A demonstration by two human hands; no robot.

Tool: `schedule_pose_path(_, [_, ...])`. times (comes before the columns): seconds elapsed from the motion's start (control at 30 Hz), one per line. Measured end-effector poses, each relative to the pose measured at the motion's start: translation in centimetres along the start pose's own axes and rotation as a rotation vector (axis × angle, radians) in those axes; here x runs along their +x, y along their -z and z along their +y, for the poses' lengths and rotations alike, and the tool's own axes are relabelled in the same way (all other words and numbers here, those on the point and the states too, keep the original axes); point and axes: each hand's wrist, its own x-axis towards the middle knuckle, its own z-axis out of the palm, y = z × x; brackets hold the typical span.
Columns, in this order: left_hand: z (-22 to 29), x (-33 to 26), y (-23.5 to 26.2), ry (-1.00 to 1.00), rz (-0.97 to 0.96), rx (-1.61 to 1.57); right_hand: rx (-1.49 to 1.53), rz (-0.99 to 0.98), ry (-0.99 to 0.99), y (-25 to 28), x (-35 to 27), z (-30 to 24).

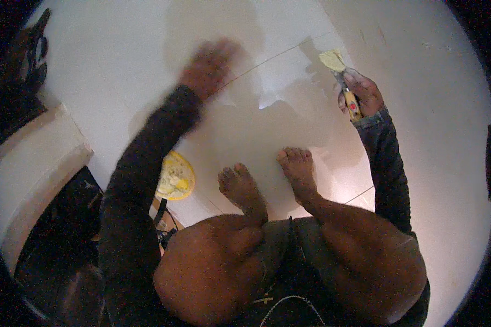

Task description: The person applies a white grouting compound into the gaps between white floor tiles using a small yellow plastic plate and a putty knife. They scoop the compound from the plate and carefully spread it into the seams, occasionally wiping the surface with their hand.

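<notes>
Looking down past two bent knees, you get a pretty clear view of the right hand (365,92): it's wrapped around a putty knife (354,108), fingers closed on the wooden handle. The blade points up and away, slightly to the left, with a thick dab of pale yellow paste (331,60) covering its end. That's all out ahead and to the right of the right foot (298,171).

The left hand (210,68) is reaching forward over the whitish floor (109,71), well apart from the right one. It's a total blur, so I honestly can't tell whether the fingers are spread or together, or if it's touching anything.

More of that yellowish stuff sits in a round yellow tub (192,177), partly hidden by the left sleeve (136,191), off to the left of the left foot (241,188). Both feet are bare, btw.
</notes>
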Motion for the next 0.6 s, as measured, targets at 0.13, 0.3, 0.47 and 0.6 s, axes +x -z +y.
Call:
schedule_pose_path(0.13, [-22.0,-7.7,2.2,0.863,-0.305,0.365,-0.081,-0.130,-0.073,-2.6,2.6,0.7])
schedule_pose_path(0.3, [-21.6,-12.9,1.4,0.673,0.236,0.085,-0.200,-0.047,-0.146,-4.9,7.9,3.3])
schedule_pose_path(0.47, [-6.6,-9.9,1.3,1.005,0.172,0.020,-1.251,0.191,0.632,-5.7,8.0,6.7])
schedule_pose_path(0.6, [-3.5,-11.3,1.8,0.968,0.312,0.119,-1.426,0.292,0.686,-8.9,7.3,7.1])
